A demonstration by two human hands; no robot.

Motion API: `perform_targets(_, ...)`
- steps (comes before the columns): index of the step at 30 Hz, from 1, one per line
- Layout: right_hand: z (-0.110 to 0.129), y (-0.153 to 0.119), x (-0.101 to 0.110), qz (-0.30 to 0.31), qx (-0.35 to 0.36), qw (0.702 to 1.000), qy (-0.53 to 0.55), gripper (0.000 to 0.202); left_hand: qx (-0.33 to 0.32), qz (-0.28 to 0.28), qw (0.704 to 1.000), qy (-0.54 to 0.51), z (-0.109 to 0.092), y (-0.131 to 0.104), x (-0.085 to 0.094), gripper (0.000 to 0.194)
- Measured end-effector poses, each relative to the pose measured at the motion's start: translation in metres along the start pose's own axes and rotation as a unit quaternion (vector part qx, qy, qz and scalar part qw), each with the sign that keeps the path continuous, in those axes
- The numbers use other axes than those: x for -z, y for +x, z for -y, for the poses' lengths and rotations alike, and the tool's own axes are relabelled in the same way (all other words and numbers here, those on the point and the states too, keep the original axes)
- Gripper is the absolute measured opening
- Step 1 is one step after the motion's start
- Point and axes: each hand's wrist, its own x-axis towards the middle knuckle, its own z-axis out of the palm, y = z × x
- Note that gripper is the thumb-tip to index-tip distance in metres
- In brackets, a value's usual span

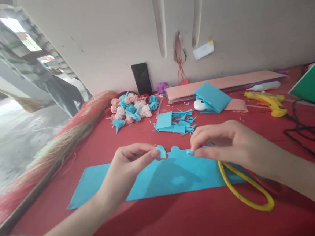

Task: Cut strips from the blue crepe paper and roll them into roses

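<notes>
My left hand (pixel 130 160) pinches a small rounded piece of blue crepe paper (pixel 161 152) between thumb and fingertips. Facing it, my right hand (pixel 223 141) has a tiny curled bit of blue paper (pixel 189 153) in its closed fingertips. Both hands are above a long blue paper strip (pixel 102 181) that lies across the red table. Between them, at the strip's far edge, shows another rounded blue piece (pixel 175 148). Scissors with a yellow handle loop (pixel 247 194) and a red one lie under my right wrist, their blades mostly hidden.
Paper flowers (pixel 130 109) are heaped at the back left, near a dark phone (pixel 142 79) against the wall. Fringed blue scraps (pixel 174 123), folded blue paper (pixel 213 96) and a yellow glue gun (pixel 269 101) with a black cord lie behind. A person stands at far left.
</notes>
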Motion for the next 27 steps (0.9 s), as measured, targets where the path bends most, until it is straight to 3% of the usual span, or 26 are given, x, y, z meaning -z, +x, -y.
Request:
perform_targets(6, 0.023, -0.016, 0.004, -0.139, 0.092, 0.986, 0.014, 0.012, -0.049, 0.088, 0.986, -0.132, -0.037, 0.015, -0.034, 0.011)
perform_targets(12, 0.033, -0.020, 0.002, -0.224, 0.113, 0.968, 0.022, 0.015, -0.032, 0.178, 0.945, -0.271, -0.049, 0.022, -0.050, 0.010)
perform_targets(18, 0.029, -0.020, 0.000, -0.230, 0.093, 0.968, 0.026, 0.014, -0.022, 0.188, 0.939, -0.289, -0.047, 0.026, -0.051, 0.010)
perform_targets(22, 0.030, -0.014, -0.003, -0.242, 0.076, 0.967, 0.004, 0.003, -0.007, 0.190, 0.934, -0.302, -0.042, 0.029, -0.051, 0.011)
perform_targets(27, 0.036, -0.004, -0.009, -0.281, 0.077, 0.953, -0.080, 0.022, 0.004, 0.168, 0.942, -0.290, -0.036, 0.028, -0.049, 0.013)
